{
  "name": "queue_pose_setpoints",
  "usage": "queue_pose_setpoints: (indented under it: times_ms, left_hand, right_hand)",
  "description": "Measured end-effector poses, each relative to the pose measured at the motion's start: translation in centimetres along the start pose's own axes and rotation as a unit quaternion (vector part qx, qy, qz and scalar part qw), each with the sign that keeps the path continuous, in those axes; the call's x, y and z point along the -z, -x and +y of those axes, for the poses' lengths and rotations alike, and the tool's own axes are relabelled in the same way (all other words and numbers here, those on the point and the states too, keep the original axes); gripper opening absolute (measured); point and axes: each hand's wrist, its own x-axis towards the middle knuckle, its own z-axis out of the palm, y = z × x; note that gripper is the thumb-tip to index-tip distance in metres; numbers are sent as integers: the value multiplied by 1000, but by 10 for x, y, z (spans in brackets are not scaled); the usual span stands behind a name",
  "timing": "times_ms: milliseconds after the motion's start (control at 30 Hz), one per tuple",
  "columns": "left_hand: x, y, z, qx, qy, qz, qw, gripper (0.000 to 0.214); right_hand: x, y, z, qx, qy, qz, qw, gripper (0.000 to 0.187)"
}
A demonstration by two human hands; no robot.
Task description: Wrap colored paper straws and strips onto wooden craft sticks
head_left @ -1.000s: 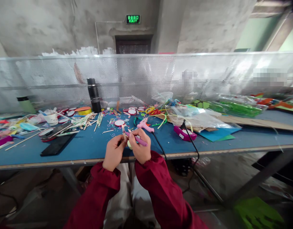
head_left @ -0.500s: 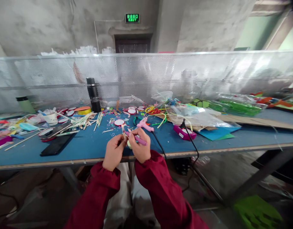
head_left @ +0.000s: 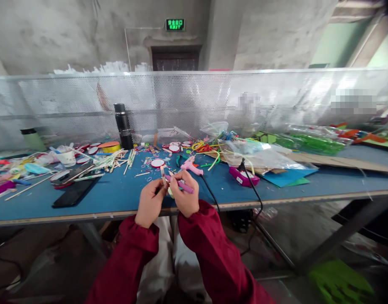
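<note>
Between the fingers of my left hand (head_left: pixel 150 201), closed in a pinch, a flat wooden craft stick (head_left: pixel 163 172) points up and away from me. My right hand (head_left: pixel 187 195) is closed around a purple pen (head_left: pixel 185 186), whose tip end meets the stick near my left fingertips. Both hands are close together over the table's front edge. Just beyond them lies a round white disc with a red rim (head_left: pixel 157 163). A pink glue gun (head_left: pixel 192 165) rests to the right, its black cord running off the front edge.
On the left are a black phone (head_left: pixel 74 193), bundled sticks (head_left: pixel 109 157) and a cup (head_left: pixel 66 156). A black bottle (head_left: pixel 123 126) stands at the back. To the right are a purple box (head_left: pixel 243 176) with a plug, plastic bags (head_left: pixel 260 154) and blue sheets (head_left: pixel 285 175). A perforated metal screen (head_left: pixel 187 101) closes the back.
Almost nothing differs. The pen and stick stay in my hands in nearly the same place, with a very slight shift of the whole view.
</note>
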Motion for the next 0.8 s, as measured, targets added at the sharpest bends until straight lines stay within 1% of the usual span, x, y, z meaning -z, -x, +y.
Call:
queue_pose_setpoints:
  times_ms: [267,800]
  left_hand:
    - [0,0,0,-1,-3,-2,1000,31]
    - [0,1,-1,3,7,-5,1000,28]
  right_hand:
    - [0,0,-2,5,0,10,1000,16]
    - [1,-1,-2,6,8,8,1000,16]
